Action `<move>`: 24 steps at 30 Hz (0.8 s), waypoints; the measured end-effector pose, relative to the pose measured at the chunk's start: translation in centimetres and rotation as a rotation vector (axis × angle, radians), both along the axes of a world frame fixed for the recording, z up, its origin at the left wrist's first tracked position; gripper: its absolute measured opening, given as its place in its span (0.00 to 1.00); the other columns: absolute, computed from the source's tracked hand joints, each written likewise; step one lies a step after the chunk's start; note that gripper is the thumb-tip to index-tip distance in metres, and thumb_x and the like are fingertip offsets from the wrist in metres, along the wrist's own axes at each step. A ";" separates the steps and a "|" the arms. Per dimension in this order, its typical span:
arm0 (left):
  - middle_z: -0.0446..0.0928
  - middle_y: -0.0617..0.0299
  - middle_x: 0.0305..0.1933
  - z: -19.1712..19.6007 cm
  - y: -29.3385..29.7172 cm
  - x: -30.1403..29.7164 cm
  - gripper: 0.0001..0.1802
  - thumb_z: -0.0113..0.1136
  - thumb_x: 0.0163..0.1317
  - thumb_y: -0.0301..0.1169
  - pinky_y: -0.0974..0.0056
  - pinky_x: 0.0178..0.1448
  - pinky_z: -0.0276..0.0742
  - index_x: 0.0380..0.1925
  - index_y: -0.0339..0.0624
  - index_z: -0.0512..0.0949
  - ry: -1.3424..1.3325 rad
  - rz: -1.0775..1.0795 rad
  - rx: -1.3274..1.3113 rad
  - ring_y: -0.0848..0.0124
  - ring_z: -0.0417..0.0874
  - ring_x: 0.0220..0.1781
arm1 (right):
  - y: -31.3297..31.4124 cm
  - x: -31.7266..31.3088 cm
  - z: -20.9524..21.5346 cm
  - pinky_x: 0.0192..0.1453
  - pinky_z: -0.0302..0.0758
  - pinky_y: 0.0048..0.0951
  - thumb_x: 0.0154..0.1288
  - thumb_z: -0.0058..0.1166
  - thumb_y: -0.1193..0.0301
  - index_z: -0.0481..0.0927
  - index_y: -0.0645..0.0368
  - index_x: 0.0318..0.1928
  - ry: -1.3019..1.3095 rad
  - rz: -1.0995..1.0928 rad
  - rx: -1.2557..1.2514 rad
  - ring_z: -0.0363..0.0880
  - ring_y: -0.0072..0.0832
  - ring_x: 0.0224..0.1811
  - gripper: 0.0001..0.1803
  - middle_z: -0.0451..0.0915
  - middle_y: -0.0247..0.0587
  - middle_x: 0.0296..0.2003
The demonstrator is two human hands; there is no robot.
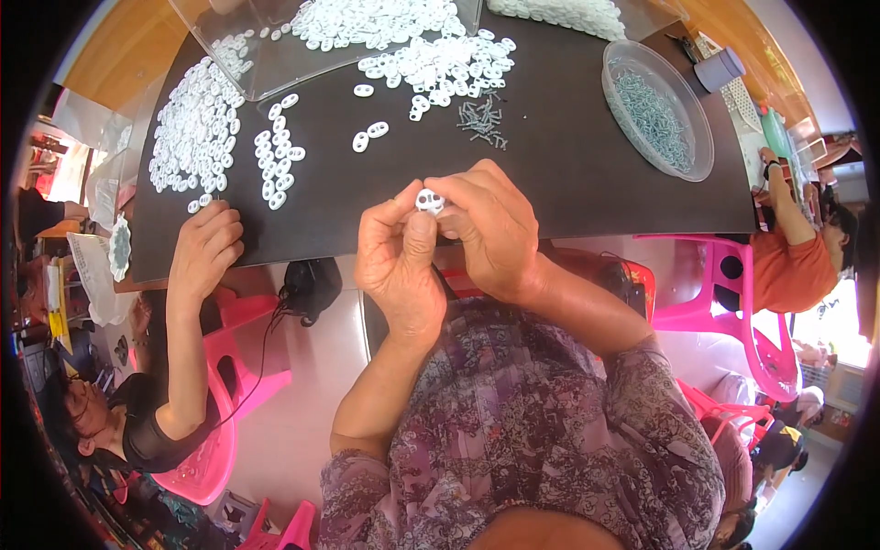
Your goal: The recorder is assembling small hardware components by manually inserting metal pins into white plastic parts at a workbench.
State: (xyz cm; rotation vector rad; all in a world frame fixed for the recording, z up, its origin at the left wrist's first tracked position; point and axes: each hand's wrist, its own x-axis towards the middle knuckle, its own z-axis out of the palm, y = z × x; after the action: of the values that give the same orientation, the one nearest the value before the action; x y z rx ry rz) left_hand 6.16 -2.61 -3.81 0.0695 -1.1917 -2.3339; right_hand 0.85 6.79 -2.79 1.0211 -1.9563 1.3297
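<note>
Over the table's near edge, my left hand (401,261) and my right hand (495,229) meet, fingertips together. Between them they pinch a small white two-holed plastic piece (429,201), its dark holes facing up. The left thumb presses at its lower side. Fingers hide much of its underside. Beyond my hands lie a pair of loose white oval pieces (360,142) and a small pile of grey screw-like pins (481,121). A larger heap of white pieces (449,69) spreads behind them.
A round clear tray (704,151) of grey pins stands at right, near a grey-purple cup (720,71). A clear bin (247,90) of white pieces sits at the back. At left, a co-worker's hand (209,240) rests by another white heap (194,124). Pink chairs (701,284) flank the table.
</note>
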 end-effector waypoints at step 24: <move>0.77 0.59 0.42 0.0 -0.5 0.7 0.12 0.58 0.64 0.27 0.70 0.50 0.74 0.45 0.30 0.75 -0.011 0.069 -0.095 0.76 0.77 0.42 | -0.3 0.6 0.0 0.33 0.72 0.29 0.57 0.56 0.80 0.76 0.69 0.45 -0.035 0.050 -0.013 0.74 0.34 0.29 0.14 0.79 0.46 0.33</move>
State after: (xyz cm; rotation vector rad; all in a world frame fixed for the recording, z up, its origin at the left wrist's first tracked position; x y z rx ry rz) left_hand 6.89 -3.09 -3.82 0.0890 -1.2832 -2.2173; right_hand 1.42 6.50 -2.84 1.0536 -1.9570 1.3947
